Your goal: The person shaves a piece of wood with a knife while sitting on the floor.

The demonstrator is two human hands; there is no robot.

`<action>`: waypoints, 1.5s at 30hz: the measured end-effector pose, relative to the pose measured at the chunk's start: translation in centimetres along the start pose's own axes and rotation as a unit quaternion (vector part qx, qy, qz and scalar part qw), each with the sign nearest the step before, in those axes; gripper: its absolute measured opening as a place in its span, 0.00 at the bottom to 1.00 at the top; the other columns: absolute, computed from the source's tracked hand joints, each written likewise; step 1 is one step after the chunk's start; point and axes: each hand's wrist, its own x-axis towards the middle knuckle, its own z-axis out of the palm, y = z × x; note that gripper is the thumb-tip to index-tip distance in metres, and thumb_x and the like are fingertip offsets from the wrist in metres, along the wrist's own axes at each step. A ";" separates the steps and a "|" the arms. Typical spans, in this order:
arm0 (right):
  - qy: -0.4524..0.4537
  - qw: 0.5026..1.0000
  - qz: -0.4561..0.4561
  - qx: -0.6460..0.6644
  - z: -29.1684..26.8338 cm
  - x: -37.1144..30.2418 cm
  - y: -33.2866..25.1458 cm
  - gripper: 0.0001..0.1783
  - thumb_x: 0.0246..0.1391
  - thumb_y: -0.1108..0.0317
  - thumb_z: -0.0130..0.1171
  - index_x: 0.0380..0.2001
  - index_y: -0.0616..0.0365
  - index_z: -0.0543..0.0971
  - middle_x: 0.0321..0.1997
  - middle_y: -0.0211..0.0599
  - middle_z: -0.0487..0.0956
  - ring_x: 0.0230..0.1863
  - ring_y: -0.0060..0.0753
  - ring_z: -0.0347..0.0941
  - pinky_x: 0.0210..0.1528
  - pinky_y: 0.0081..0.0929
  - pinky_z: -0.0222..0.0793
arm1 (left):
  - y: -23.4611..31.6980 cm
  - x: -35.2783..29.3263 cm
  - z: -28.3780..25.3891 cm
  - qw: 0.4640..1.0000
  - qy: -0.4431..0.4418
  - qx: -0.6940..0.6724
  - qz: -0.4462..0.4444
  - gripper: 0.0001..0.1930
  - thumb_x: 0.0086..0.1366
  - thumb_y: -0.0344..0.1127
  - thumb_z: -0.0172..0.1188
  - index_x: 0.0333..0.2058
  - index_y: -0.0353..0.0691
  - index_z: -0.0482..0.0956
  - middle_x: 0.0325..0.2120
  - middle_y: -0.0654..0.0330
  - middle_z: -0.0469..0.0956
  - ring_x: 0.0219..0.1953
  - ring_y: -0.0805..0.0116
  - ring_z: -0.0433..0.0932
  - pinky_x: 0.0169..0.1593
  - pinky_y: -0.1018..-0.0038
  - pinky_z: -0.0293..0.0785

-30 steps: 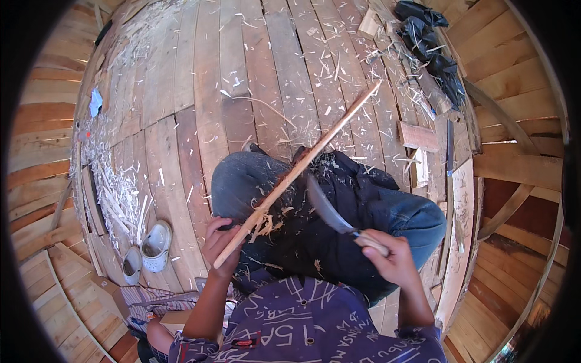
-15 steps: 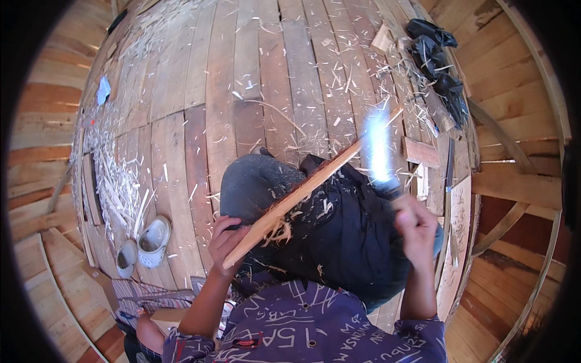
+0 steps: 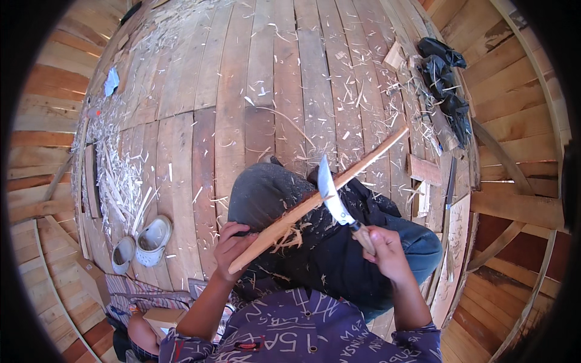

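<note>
My left hand (image 3: 231,247) is closed round the near end of a long wooden stick (image 3: 289,221), which slants up to the right across my lap. Curled shavings (image 3: 287,238) cling to the stick's lower edge. In my right hand (image 3: 387,249) is the wooden handle of a knife (image 3: 332,196) with a broad, curved metal blade. The blade crosses the middle of the stick, its tip pointing away from me; whether it touches the wood I cannot tell. My fingers hide part of the handle and the stick's near end.
Shavings lie scattered over the plank floor (image 3: 230,133), with a heap (image 3: 121,187) at the left. Pale clogs (image 3: 154,241) stand at the left, near another person's bare limb (image 3: 143,333). Black plastic (image 3: 445,78) and a wood block (image 3: 423,170) lie at the right.
The knife has come left and down, from beyond the stick's right side to across its middle. Its blade was a bright glare before. The left hand keeps its hold on the stick.
</note>
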 end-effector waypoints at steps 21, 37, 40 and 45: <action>0.182 0.964 -0.167 -0.094 -0.3 -0.8 -0.9 0.13 0.57 0.63 0.57 0.36 0.65 0.76 0.20 0.22 0.69 0.19 0.10 0.60 0.20 0.13 0.55 | -0.1 0.1 0.1 1.000 0.000 -0.013 0.002 0.10 0.50 0.30 0.62 0.33 0.34 0.80 0.24 0.58 0.78 0.39 0.54 0.76 0.50 0.55 0.67; 0.193 0.954 -0.195 -0.123 -0.2 -0.2 -0.1 0.14 0.61 0.61 0.51 0.36 0.62 0.78 0.17 0.20 0.68 0.17 0.09 0.59 0.19 0.12 0.53 | -0.7 0.1 0.2 1.000 -0.012 -0.026 0.000 0.22 0.57 0.50 0.54 0.35 0.34 0.81 0.30 0.57 0.80 0.41 0.54 0.76 0.46 0.57 0.67; 0.077 0.977 -0.135 -0.147 2.7 -0.8 2.4 0.16 0.61 0.59 0.51 0.36 0.64 0.77 0.17 0.21 0.66 0.17 0.09 0.56 0.18 0.12 0.51 | -0.8 -0.2 0.2 1.000 -0.019 -0.022 0.000 0.21 0.56 0.48 0.56 0.35 0.34 0.81 0.30 0.57 0.80 0.40 0.54 0.76 0.46 0.57 0.67; -0.156 0.978 0.097 0.103 0.8 -0.7 2.4 0.22 0.59 0.54 0.54 0.36 0.68 0.75 0.15 0.21 0.62 0.14 0.11 0.52 0.15 0.15 0.46 | -0.7 -0.4 0.2 1.000 -0.012 -0.028 -0.002 0.18 0.54 0.44 0.59 0.35 0.34 0.81 0.29 0.58 0.79 0.40 0.55 0.76 0.46 0.57 0.67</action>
